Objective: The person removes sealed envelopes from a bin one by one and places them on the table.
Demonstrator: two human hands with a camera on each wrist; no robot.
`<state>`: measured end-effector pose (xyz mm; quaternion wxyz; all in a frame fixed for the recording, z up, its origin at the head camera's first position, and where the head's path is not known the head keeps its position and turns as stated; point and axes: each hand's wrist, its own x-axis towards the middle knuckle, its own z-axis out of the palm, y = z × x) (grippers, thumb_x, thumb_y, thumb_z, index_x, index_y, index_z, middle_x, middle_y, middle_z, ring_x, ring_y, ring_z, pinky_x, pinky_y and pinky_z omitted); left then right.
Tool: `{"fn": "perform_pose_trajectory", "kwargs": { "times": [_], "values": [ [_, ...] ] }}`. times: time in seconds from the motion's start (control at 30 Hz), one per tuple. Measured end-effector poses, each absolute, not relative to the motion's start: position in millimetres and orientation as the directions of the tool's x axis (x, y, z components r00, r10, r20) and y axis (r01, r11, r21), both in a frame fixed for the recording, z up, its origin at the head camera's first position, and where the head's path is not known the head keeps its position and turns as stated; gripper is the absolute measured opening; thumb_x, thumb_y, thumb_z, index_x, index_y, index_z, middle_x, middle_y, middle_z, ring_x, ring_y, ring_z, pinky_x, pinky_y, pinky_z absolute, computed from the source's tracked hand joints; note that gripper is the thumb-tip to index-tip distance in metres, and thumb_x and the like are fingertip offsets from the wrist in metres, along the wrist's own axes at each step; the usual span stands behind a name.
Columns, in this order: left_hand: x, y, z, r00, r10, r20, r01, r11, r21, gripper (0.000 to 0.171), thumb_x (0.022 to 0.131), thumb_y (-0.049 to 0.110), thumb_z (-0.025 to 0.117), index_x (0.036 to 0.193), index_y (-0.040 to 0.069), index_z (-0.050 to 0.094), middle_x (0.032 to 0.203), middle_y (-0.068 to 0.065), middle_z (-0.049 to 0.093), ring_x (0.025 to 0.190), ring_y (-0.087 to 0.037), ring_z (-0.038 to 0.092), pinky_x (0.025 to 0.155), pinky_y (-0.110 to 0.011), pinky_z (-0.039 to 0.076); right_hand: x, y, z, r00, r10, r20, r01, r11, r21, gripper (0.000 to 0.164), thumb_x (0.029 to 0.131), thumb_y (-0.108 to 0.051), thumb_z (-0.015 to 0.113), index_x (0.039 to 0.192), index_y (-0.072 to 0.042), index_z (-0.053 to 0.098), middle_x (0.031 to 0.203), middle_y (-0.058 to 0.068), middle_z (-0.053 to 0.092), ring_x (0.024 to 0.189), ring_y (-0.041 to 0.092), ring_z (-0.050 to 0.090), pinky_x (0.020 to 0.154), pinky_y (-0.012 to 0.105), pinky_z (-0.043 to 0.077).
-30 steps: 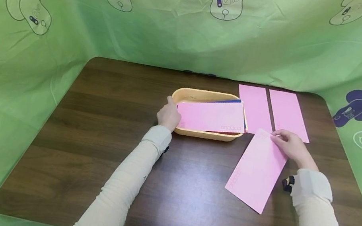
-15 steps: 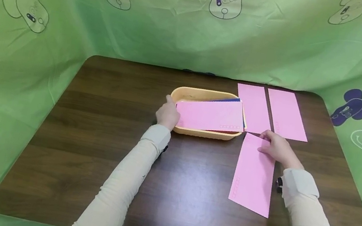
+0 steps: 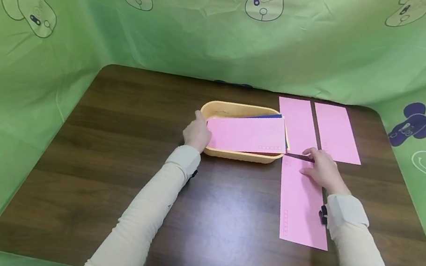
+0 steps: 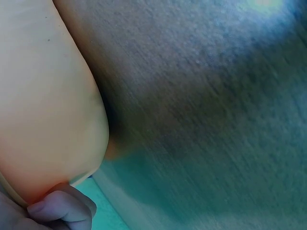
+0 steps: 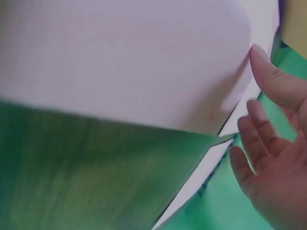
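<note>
My left hand (image 3: 197, 134) grips the left end of a yellow plastic basket (image 3: 239, 156). In the left wrist view its curled fingers (image 4: 64, 206) are at the basket's edge. A pink envelope (image 3: 248, 132) lies askew on top in the basket, over blue, yellow and red edges. My right hand (image 3: 323, 170) is at the top end of another pink envelope (image 3: 304, 211), lying lengthwise toward me. The right wrist view has the thumb (image 5: 264, 64) overlapping that envelope's edge, with the other fingers spread apart and loosely bent beyond it.
Two more pink envelopes, a left one (image 3: 295, 124) and a right one (image 3: 338, 133), lie side by side at the back right of the brown table (image 3: 112, 172). A green printed curtain (image 3: 188, 29) surrounds the table's back and sides.
The right hand has moved left with the front pink envelope, turning it straighter and laying it below the back left envelope. Its fingers have loosened from the envelope. The left hand stays on the basket.
</note>
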<state>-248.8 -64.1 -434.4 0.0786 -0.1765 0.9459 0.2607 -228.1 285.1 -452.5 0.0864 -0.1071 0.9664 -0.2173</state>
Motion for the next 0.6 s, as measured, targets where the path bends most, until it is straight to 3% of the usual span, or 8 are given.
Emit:
{"fn": "perform_pose_trajectory", "kwargs": {
  "times": [0.1,0.23,0.37,0.6],
  "values": [
    [-248.8,-64.3,-435.6,-0.925,-0.289,-0.247,-0.375,0.802,0.466,0.053,0.093,0.015,0.051,0.139,0.009,0.024,0.098,-0.015,0.067,0.090,-0.029,0.067,0.077,-0.042,0.053,-227.6,288.4,-448.8,-0.968,-0.176,-0.179,-0.080,0.893,-0.444,0.057,0.079,-0.014,0.074,0.119,0.015,0.045,0.110,0.037,0.051,0.102,0.048,0.050,0.092,0.058,0.038],
    [-248.9,-65.0,-437.4,-0.926,-0.286,-0.246,-0.371,0.803,0.466,0.053,0.093,0.016,0.051,0.139,0.009,0.024,0.098,-0.015,0.068,0.089,-0.028,0.068,0.076,-0.042,0.053,-225.9,297.6,-442.1,-0.947,-0.138,-0.290,-0.003,0.906,-0.423,0.064,0.080,-0.023,0.075,0.112,0.021,0.043,0.099,0.034,0.052,0.087,0.041,0.052,0.081,0.051,0.043],
    [-249.2,-66.0,-437.5,-0.926,-0.290,-0.242,-0.373,0.803,0.464,0.054,0.093,0.016,0.051,0.139,0.009,0.024,0.099,-0.015,0.068,0.090,-0.029,0.068,0.076,-0.042,0.053,-224.9,307.7,-439.2,-0.919,-0.147,-0.367,0.005,0.924,-0.383,0.060,0.080,-0.027,0.075,0.104,0.018,0.045,0.093,0.031,0.053,0.082,0.037,0.051,0.077,0.048,0.044],
    [-250.2,-66.4,-435.0,-0.923,-0.292,-0.250,-0.379,0.801,0.463,0.054,0.094,0.017,0.051,0.140,0.009,0.023,0.099,-0.015,0.067,0.089,-0.029,0.067,0.078,-0.042,0.053,-225.5,317.3,-442.4,-0.889,-0.152,-0.432,0.034,0.919,-0.392,0.051,0.083,-0.025,0.071,0.108,0.011,0.043,0.097,0.029,0.052,0.085,0.037,0.050,0.076,0.046,0.043]
  ]
}}
